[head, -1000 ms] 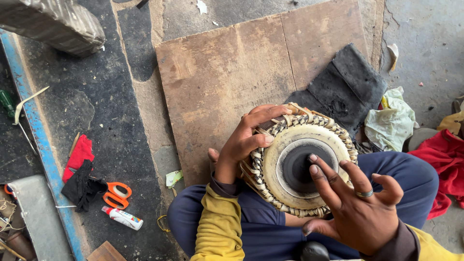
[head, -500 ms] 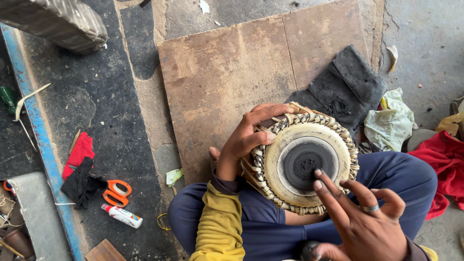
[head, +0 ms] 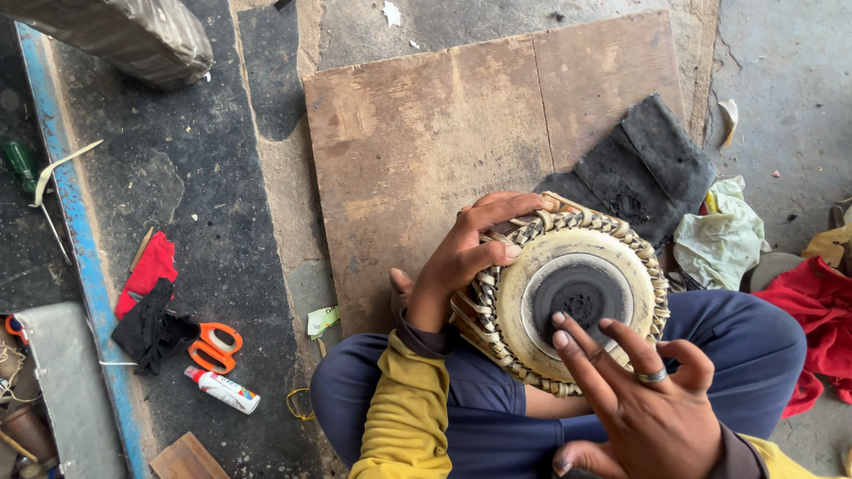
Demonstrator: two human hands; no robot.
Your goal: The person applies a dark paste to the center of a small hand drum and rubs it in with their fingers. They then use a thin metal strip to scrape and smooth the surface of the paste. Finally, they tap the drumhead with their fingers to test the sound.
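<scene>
Left hand [head: 461, 257] gripping drum [head: 568, 297] rim, right hand [head: 648, 404] fingers spread wide above, over plywood board [head: 426, 151] on concrete floor [head: 781, 80].

Open board ahead, clutter at both sides

The brown board [head: 426, 151] in the upper middle of the frame lies bare, giving open passage above the drum [head: 572, 297], which fills the lap at centre right. A dark pad [head: 643, 168] and crumpled cloth [head: 721, 235] block the right side, with red fabric [head: 821, 319] beyond. At lower left, scissors [head: 213, 346], a glue bottle [head: 222, 390] and rags [head: 146, 302] crowd the dark floor [head: 204, 160].
</scene>
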